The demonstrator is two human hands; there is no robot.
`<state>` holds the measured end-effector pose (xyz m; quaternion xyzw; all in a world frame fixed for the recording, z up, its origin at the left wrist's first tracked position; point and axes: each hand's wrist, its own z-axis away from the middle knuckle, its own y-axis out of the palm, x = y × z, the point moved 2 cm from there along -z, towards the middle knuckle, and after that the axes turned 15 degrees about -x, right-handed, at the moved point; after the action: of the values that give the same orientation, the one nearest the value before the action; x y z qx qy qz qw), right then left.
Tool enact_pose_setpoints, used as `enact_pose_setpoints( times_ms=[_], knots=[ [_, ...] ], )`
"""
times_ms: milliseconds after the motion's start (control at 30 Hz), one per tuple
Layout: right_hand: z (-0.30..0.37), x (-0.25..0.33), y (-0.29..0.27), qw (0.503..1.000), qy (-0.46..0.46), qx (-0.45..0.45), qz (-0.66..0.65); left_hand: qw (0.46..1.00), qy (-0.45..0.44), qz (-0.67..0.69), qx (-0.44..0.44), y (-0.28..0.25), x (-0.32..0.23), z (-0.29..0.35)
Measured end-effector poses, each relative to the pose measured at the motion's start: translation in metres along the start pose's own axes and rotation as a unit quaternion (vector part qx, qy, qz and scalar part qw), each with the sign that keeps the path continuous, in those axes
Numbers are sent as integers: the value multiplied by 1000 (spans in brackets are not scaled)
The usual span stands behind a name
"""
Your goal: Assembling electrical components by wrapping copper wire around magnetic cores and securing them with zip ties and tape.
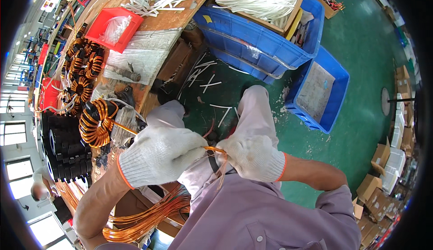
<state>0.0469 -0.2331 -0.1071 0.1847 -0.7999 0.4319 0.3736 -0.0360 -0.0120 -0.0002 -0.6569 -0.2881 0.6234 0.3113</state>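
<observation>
Both my hands wear white knitted gloves with orange cuffs. My left hand (160,154) is closed around a bundle of copper wire (214,149), whose short stretch shows between my two hands above my lap. My right hand (253,154) pinches the same wire further along, and thin loose strands hang below its fingers. On the other side of my left hand, copper wire runs to a ring-shaped coil (98,123) wound with thick copper turns, resting at the bench edge. My fingertips partly hide the wire's end.
Several wound ring coils (82,89) and a red tray (118,27) lie on the wooden bench (169,18). Blue crates (252,47) stand ahead, with white sleeves in a box on top. A lower blue bin (336,101) sits right. Loops of copper wire (144,218) lie lower left.
</observation>
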Motion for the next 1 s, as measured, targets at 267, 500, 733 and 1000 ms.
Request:
enact_pose_setpoints(
  times_ms=[267, 500, 733, 1000],
  knots=[
    [-39, 5, 3, 959, 153, 162, -174, 997, 63, -43, -21, 12, 2, 9],
    [-29, -18, -12, 913, 239, 167, -284, 992, 62, -107, -2, -25, 24, 10],
    [-79, -8, 44, 956, 65, 30, -285, 994, 36, -100, -13, -23, 27, 9],
    [-40, -39, -35, 821, 365, 248, -363, 992, -3, -123, -15, -29, 32, 5]
  ],
)
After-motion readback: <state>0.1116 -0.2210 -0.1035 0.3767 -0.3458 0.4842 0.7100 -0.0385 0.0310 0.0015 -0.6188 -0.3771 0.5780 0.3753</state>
